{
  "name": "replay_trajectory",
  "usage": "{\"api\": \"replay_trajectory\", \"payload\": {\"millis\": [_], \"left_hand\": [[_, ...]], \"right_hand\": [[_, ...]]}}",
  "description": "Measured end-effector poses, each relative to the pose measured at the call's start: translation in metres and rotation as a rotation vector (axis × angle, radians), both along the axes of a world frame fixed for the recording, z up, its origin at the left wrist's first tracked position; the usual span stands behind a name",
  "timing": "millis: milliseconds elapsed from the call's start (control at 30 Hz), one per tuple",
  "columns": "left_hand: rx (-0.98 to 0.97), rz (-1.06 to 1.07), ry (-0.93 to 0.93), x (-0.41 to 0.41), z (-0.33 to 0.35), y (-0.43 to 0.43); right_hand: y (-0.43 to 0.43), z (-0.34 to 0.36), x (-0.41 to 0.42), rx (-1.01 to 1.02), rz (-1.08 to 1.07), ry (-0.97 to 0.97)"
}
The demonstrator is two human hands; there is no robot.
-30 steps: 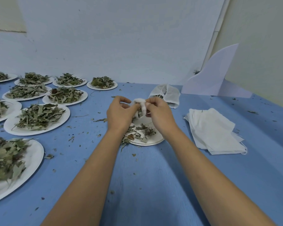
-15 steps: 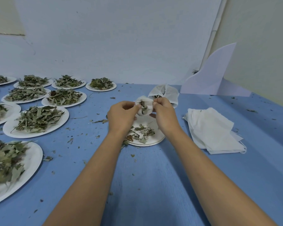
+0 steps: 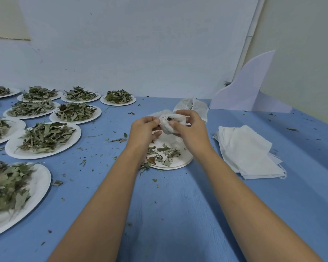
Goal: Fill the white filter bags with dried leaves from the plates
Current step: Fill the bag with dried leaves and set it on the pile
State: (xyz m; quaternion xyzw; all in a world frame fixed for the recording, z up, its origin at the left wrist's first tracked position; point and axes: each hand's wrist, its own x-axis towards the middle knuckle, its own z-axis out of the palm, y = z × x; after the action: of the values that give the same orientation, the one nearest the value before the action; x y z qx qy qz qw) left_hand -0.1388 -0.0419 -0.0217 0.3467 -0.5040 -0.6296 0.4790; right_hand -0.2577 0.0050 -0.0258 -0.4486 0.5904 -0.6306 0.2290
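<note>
Worktop [image 3: 178, 214]: blue and strewn with leaf crumbs; both forearms reach out over it.
Working plate [image 3: 170, 166]: a white paper plate just below the hands, with only a thin scatter of dried leaves [image 3: 164, 153] on its near half.
Left grip [image 3: 143, 129]: fingers curled, pinching the left edge of the bag's mouth.
Right grip [image 3: 191, 135]: fingers and thumb curled round the bag's right side, cupping it from beneath.
Filter bag [image 3: 171, 124]: held between both hands above the far part of the working plate; it bulges, and dark leaf shows at the gathered mouth.
Step in hand: most likely closing a bag already filled. I cannot tell whether a drawstring is being pulled.
Next move: cinch the mouth without squeezing leaves out, set the bag aside, then take a fresh one.
Empty bag stack [image 3: 248, 150]: a flat white pile to the right of the working plate, apart from it.
Heaped plates [image 3: 45, 155]: rows on the left, piled high, so much of the task seems to remain.
Finished bag [image 3: 198, 106]: a slumped white bag just beyond the hands.
</note>
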Motion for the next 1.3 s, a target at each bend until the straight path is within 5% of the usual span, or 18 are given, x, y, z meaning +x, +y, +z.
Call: {"api": "replay_trajectory", "payload": {"millis": [233,333,467,533,833,1133,1300], "left_hand": [[0.106,-0.086,0.155,0.007,0.006,-0.003],[0.003,-0.026,0.014,0.004,0.003,-0.001],[-0.451,0.37,-0.254,-0.002,0.0,0.01],[-0.57,0.401,-0.388,-0.006,-0.001,0.013],[-0.277,0.313,-0.357,-0.009,-0.003,0.009],[0.053,-0.115,0.045,-0.003,0.002,0.009],[0.08,-0.108,0.081,-0.003,0.004,0.006]], "right_hand": [[0.007,0.01,-0.003,0.06,0.312,-0.415],[0.003,0.007,0.001,0.033,0.157,-0.236],[-0.001,0.002,0.004,0.008,-0.181,0.095],[0.0,0.004,0.006,-0.001,-0.24,0.173],[0.005,0.009,0.015,-0.01,-0.182,0.257],[0.006,0.004,0.001,0.043,-0.296,0.31],[0.007,0.009,0.005,0.056,-0.29,0.366]]}}
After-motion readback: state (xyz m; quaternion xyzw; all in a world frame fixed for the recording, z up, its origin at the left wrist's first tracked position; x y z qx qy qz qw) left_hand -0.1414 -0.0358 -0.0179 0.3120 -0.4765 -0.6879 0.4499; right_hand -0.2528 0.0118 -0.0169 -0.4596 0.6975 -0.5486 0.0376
